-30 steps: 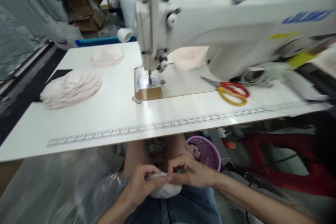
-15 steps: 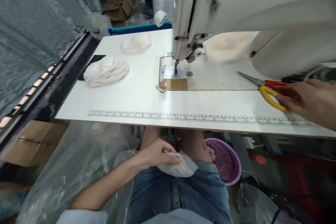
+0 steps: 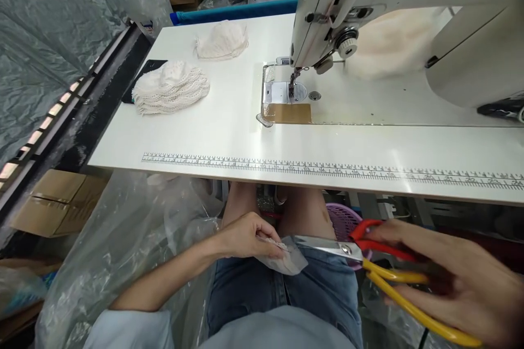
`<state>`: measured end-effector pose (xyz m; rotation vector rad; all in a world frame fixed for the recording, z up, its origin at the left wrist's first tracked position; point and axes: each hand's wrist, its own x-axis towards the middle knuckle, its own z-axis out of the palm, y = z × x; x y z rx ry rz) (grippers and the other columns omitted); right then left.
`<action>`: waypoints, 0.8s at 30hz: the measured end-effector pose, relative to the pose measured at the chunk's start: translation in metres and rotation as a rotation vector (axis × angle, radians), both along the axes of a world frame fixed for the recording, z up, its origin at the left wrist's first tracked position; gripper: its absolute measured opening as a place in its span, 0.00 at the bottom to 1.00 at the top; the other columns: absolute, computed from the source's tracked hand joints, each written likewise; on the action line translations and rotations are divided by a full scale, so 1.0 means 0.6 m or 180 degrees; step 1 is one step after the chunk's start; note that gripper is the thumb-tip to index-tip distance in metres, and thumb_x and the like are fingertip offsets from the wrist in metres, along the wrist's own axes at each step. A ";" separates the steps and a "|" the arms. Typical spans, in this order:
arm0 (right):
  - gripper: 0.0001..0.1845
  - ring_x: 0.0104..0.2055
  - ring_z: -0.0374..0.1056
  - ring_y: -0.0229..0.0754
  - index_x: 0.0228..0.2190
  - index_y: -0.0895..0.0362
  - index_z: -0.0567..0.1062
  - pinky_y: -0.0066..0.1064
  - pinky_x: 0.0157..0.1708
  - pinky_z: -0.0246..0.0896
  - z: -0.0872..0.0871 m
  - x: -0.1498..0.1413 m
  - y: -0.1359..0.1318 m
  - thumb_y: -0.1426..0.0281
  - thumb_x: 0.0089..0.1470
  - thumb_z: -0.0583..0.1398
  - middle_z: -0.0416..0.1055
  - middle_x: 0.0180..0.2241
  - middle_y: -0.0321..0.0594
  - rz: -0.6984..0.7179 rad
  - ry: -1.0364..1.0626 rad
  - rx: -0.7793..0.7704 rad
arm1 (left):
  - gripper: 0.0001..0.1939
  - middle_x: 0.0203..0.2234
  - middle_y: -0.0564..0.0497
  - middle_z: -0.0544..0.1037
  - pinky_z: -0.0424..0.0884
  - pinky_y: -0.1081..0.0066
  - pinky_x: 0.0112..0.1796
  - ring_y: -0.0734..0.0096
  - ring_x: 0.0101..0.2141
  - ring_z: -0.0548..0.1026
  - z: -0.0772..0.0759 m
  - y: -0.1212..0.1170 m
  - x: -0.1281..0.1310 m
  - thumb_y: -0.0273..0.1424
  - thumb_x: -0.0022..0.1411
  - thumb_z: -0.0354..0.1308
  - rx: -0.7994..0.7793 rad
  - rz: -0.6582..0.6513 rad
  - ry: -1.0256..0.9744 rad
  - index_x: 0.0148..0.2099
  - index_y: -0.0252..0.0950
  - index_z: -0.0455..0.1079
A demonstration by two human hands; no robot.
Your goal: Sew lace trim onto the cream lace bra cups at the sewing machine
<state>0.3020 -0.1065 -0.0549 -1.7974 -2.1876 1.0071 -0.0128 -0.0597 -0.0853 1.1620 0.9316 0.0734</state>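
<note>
Over my lap, my left hand (image 3: 251, 237) pinches a small white fabric piece with a sheer, pale edge (image 3: 292, 262). From the right, my right hand (image 3: 446, 278) grips scissors (image 3: 347, 251) with one red and one yellow handle. Their blades point left and their tips lie at the sheer edge of the piece; whether they touch it I cannot tell. Behind both hands stands a white sewing machine (image 3: 323, 27) on a white table (image 3: 229, 136). Part of the fabric is hidden under my left fingers.
A stack of white knitted pieces (image 3: 170, 87) and a smaller white pile (image 3: 223, 41) lie on the table's left side. A printed ruler (image 3: 327, 169) runs along the front edge. Below are a purple basket (image 3: 341, 221), clear plastic sheeting (image 3: 135, 245) and a cardboard box (image 3: 61, 202).
My right hand has lifted the scissors off the table and brought them down and left to the fabric piece. My left hand stays over my lap. The view has shifted slightly.
</note>
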 end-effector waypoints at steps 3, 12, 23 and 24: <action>0.36 0.51 0.64 0.56 0.49 0.51 0.69 0.40 0.47 0.64 -0.014 -0.029 0.001 0.51 0.38 0.65 0.67 0.51 0.46 0.0407 -0.0147 -0.0599 | 0.15 0.25 0.47 0.78 0.62 0.80 0.25 0.75 0.25 0.70 -0.002 -0.007 -0.004 0.36 0.49 0.63 0.0092 -0.0030 -0.0099 0.36 0.29 0.78; 0.28 0.46 0.66 0.54 0.46 0.49 0.73 0.38 0.44 0.61 -0.006 -0.072 0.029 0.56 0.40 0.65 0.72 0.44 0.41 0.0735 0.0152 -0.1444 | 0.14 0.21 0.52 0.76 0.58 0.80 0.22 0.78 0.21 0.66 -0.004 -0.019 -0.010 0.36 0.49 0.63 0.0123 -0.0053 -0.0018 0.35 0.30 0.78; 0.25 0.42 0.68 0.52 0.44 0.48 0.73 0.34 0.38 0.62 -0.032 -0.064 0.022 0.57 0.42 0.64 0.73 0.42 0.39 0.0775 0.0201 -0.1518 | 0.14 0.19 0.53 0.74 0.55 0.80 0.21 0.80 0.20 0.63 -0.003 -0.021 -0.008 0.36 0.48 0.64 0.0197 -0.0047 0.0224 0.35 0.31 0.78; 0.25 0.42 0.67 0.52 0.44 0.48 0.73 0.34 0.37 0.62 -0.034 -0.064 0.022 0.57 0.43 0.64 0.73 0.42 0.39 0.0787 0.0208 -0.1514 | 0.14 0.19 0.53 0.74 0.55 0.80 0.21 0.80 0.20 0.63 -0.002 -0.021 -0.008 0.36 0.48 0.64 0.0189 -0.0049 0.0242 0.35 0.31 0.78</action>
